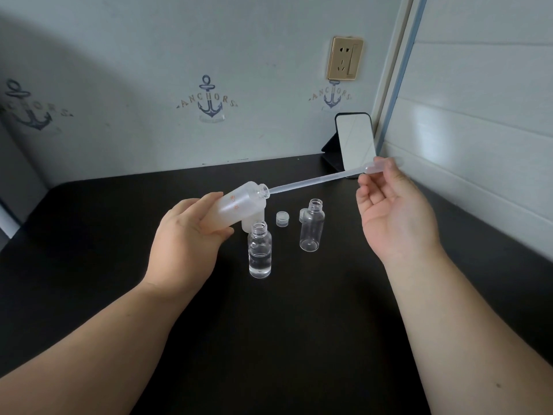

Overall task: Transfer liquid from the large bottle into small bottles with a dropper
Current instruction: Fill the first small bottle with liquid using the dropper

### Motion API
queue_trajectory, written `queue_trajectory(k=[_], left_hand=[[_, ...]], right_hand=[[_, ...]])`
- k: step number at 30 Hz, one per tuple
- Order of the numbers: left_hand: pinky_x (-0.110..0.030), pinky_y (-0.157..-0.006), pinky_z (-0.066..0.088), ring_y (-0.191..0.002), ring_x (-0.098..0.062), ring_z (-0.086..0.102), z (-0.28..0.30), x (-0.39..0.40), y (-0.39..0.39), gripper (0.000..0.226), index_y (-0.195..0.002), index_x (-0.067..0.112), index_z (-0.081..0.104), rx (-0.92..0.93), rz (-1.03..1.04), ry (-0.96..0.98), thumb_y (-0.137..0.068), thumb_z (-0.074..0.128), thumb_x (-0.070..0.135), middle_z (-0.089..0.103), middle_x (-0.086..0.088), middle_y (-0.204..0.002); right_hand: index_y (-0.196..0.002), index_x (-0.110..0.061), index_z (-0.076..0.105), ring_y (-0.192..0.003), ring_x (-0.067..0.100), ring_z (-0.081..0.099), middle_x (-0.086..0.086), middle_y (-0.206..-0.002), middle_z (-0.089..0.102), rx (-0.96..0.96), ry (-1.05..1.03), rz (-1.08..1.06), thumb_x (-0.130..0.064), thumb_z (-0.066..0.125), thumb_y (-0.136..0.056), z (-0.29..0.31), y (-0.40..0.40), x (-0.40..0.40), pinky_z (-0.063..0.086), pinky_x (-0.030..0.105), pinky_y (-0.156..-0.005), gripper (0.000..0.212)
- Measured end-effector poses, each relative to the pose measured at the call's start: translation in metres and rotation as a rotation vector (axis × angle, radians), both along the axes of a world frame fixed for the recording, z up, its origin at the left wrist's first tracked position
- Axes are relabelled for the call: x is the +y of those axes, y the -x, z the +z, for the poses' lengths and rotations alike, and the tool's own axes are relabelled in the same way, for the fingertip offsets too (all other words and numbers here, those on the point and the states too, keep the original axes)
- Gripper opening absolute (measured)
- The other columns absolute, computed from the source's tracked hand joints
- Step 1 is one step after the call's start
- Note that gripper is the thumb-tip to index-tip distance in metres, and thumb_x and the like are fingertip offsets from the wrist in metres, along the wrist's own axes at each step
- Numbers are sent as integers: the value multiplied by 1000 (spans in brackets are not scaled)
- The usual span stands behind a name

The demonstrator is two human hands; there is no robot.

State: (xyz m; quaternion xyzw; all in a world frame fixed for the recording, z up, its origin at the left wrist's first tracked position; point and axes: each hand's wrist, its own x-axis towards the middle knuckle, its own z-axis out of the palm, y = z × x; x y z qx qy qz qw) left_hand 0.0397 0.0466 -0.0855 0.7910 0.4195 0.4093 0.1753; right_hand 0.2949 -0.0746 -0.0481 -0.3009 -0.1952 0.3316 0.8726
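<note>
The large bottle [236, 205], frosted and uncapped, is tilting in my left hand [187, 238], held up above the counter [89, 235] with its mouth pointing toward my right. My left fingers are curling round its lower body. I am holding the dropper [314, 181] in my right hand [389, 211], pinching its bulb between thumb and fingertips while the other fingers are staying loosely spread; its long stem is reaching across so that the tip is sitting at the bottle's mouth, though I cannot tell how far in it is going.

I am judging myself partway through. The near small bottle [259, 250], standing open just beside my left hand, is holding clear liquid to somewhere under half its height, so it is probably still wanting more. The far small bottle [312, 226], standing open to the right, is looking empty, so it is left to do. I am taking this as another draw from the big one.

How much liquid is remaining in the frosted bottle I cannot tell through its walls. A small cap [282, 219] is lying on the counter between the two small bottles, another pale cap [302, 215] is resting just behind the far one, and a larger white piece is sitting behind the near bottle, mostly hidden.
</note>
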Motion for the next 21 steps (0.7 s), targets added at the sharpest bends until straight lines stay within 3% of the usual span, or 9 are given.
queue_trajectory(k=[6,9,13,18,21], left_hand=[[-14,-74,33,-94,0,46,1,3,0,42,-124,40,59,-33,23,31,-87,74,27,57,19,-104],[-21,-74,38,-95,-6,53,0,4,0,37,-120,41,57,-63,13,61,-88,73,32,61,19,-102],[-25,-72,46,-90,1,58,1,3,-1,41,-105,58,44,-113,-5,114,-87,74,37,59,32,-97],[-15,-64,39,-82,25,53,-1,4,-2,43,-120,46,48,-166,23,191,-87,75,44,58,27,-94],[-12,-65,37,-82,12,58,-3,6,-2,50,-128,40,51,-190,37,220,-86,76,45,56,30,-95]], right_hand=[[-79,-6,80,-73,17,71,4,-82,75,155,-33,-45,-15,72,-91,1,-4,-2,55,23,-68,17],[-91,-4,73,-72,16,71,3,-82,74,193,-47,-39,-15,71,-92,2,-4,-3,54,23,-66,11],[-94,-3,71,-66,13,66,2,-76,70,184,-40,-22,-14,69,-93,3,-2,-3,52,22,-63,11],[-85,-5,70,-63,13,60,2,-74,66,117,-16,8,-16,67,-95,3,-2,-3,49,21,-61,15],[-84,-6,72,-62,13,60,2,-73,65,83,-15,23,-16,66,-95,4,-1,-2,49,21,-60,17]])
